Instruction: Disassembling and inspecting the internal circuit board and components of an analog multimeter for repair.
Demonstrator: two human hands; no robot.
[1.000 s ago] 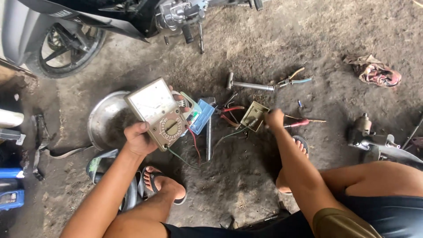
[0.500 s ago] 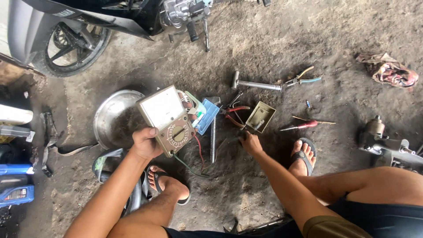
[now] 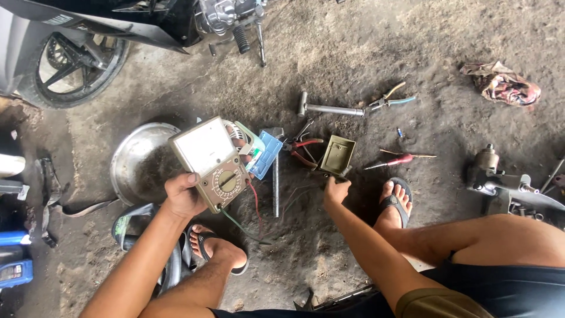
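Left hand: I see my left hand [image 3: 183, 197] at centre left of the frame, fingers wrapped around the lower left corner of an analog multimeter [image 3: 209, 162], thumb on its edge.
Multimeter: held off the ground, tilted, pale dial window toward the upper left, round selector knob toward the lower right; red and green test leads [image 3: 250, 218] trail from its lower edge down to the dirt.
Right hand: my right hand [image 3: 336, 191] is at centre frame, fingers curled together low on the ground; I cannot tell what they pinch, as the fingertips are hidden.
Olive box: a small olive-green box-shaped part [image 3: 338, 155] lies just above the right hand, touching or nearly so.
Nearby tools: red-handled pliers [image 3: 303, 150] left of the box; a red screwdriver [image 3: 391, 161] to its right; a long metal rod tool [image 3: 329, 109] and green-handled pliers [image 3: 389, 100] above.
Blue part: a blue rectangular piece [image 3: 266, 154] sits just beside the multimeter's right edge.
Ground items: a metal bowl [image 3: 126, 165] at left, partly behind the multimeter; a crumpled rag [image 3: 500, 85] at upper right.
Surroundings: a motorcycle wheel [image 3: 76, 65] at upper left; both my feet in sandals on the dirt floor [image 3: 353, 53].
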